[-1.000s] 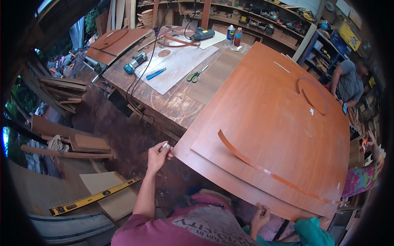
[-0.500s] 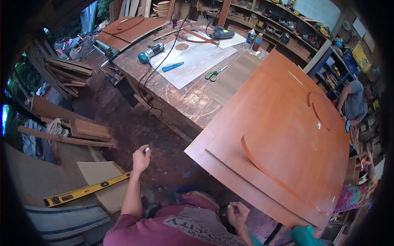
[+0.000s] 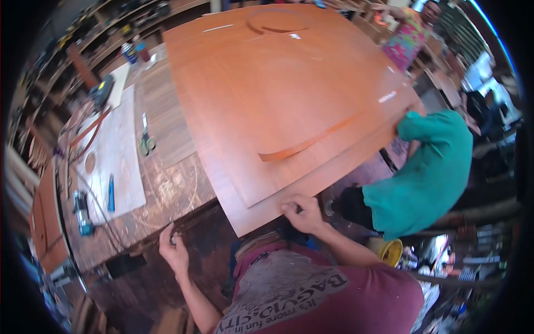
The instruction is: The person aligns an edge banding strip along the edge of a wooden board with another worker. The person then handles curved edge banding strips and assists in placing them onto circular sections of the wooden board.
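My left hand (image 3: 173, 250) is raised just off the worn workbench's front edge (image 3: 156, 206), fingers curled around a small object too blurred to name. My right hand (image 3: 303, 214) is curled at the near edge of a large orange-brown wooden panel (image 3: 295, 83); what, if anything, is inside its fingers is hidden. A second sheet shows under the panel (image 3: 228, 206), and a curved edging strip (image 3: 295, 149) lies on top, with a thin loop (image 3: 278, 22) farther back. Scissors (image 3: 147, 139), a blue cutter (image 3: 111, 192) and a teal power tool (image 3: 83, 217) lie on the bench.
A person in a teal shirt (image 3: 423, 172) bends at the panel's right edge. Another in a colourful shirt (image 3: 406, 42) stands beyond it. Shelves (image 3: 72, 28) run behind the bench; a yellow bucket (image 3: 389, 250) sits low on the right.
The view has swung right, bringing the teal-shirted person fully in. My right hand has moved up, back to the panel's edge; my left hand stays curled, now near the bench edge.
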Demonstrator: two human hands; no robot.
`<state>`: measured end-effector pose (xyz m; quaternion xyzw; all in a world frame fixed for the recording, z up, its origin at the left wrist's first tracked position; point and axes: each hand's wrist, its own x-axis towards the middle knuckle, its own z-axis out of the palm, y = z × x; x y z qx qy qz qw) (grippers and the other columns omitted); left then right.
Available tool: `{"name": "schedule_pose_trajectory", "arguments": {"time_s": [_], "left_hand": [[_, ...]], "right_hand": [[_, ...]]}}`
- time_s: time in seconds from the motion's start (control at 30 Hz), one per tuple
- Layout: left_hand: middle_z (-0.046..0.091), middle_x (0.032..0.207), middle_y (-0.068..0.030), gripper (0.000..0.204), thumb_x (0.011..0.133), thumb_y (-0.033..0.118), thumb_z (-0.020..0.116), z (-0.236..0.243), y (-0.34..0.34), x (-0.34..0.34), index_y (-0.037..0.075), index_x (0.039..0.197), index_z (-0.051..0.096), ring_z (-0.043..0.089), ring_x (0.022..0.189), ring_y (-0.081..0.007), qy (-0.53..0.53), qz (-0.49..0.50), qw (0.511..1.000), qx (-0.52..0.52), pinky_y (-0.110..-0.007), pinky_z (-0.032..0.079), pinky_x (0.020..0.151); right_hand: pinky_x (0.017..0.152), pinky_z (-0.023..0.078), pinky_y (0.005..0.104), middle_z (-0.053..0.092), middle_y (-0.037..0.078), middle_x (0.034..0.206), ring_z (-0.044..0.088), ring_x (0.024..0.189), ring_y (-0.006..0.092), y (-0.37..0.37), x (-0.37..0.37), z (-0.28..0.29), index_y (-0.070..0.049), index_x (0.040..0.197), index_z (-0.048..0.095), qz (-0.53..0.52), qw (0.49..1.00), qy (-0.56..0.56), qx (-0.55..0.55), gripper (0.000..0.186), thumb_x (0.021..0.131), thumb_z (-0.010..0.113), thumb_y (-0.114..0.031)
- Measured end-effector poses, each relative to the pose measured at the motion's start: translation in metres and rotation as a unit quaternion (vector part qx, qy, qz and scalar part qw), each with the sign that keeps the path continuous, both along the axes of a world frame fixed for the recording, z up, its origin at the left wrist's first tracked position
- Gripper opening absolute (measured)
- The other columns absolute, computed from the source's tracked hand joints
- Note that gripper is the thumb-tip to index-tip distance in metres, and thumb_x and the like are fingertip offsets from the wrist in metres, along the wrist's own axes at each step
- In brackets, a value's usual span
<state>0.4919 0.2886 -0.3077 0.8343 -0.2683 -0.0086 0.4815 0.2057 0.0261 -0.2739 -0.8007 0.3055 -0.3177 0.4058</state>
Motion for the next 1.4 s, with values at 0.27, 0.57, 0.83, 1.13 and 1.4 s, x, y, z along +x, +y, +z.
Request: {"name": "schedule_pose_trajectory", "arguments": {"time_s": [0.27,0.57,0.83,1.13,1.4], "left_hand": [[0.066,0.101,-0.0149,0.027,0.095,0.013,0.062,-0.008,0.007,0.074,-0.005,0.114,0.066,0.063,0.089,-0.0251,0.018,-0.008,0.997,0.070,-0.033,0.049,0.082],[0.049,0.138,-0.0208,0.051,0.091,0.005,0.059,-0.008,-0.026,0.087,-0.006,0.139,0.045,0.048,0.129,-0.0319,-0.036,-0.004,0.997,0.066,-0.039,0.043,0.104],[0.058,0.114,-0.0095,0.058,0.087,0.000,0.067,0.037,-0.134,-0.043,-0.004,0.141,0.045,0.056,0.089,-0.0128,0.141,-0.184,0.970,-0.078,-0.028,0.048,0.081],[0.063,0.095,-0.0049,0.055,0.088,0.006,0.072,0.036,-0.251,-0.114,-0.005,0.137,0.049,0.056,0.079,-0.0095,0.234,-0.271,0.919,-0.168,-0.024,0.049,0.072],[0.065,0.099,-0.0069,0.051,0.091,0.018,0.072,0.018,-0.240,-0.119,-0.008,0.131,0.054,0.060,0.090,-0.0125,0.252,-0.173,0.939,-0.161,-0.026,0.048,0.083]], "right_hand": [[0.056,0.051,0.0303,0.066,0.011,0.071,0.063,0.059,0.0174,0.025,0.008,0.021,-0.001,0.089,0.070,-0.083,0.996,0.017,0.022,0.010,0.083,0.065,-0.005],[0.060,0.050,0.0304,0.066,0.011,0.071,0.061,0.063,0.0154,-0.058,-0.132,0.034,0.001,0.091,0.069,-0.424,0.898,0.087,-0.078,0.015,0.086,0.064,-0.013],[0.058,0.049,0.0358,0.062,0.015,0.076,0.061,0.061,0.0264,-0.107,-0.248,0.000,0.001,0.094,0.064,-0.449,0.874,0.130,-0.133,0.013,0.084,0.064,-0.007],[0.057,0.049,0.0372,0.058,0.014,0.078,0.060,0.060,0.0266,-0.106,-0.273,0.015,0.002,0.099,0.060,-0.393,0.901,0.090,-0.158,0.017,0.082,0.064,0.000],[0.064,0.052,0.0367,0.060,0.016,0.088,0.061,0.066,0.0279,-0.113,-0.290,0.023,0.003,0.103,0.059,-0.444,0.879,0.115,-0.128,0.022,0.082,0.063,-0.001]]}}
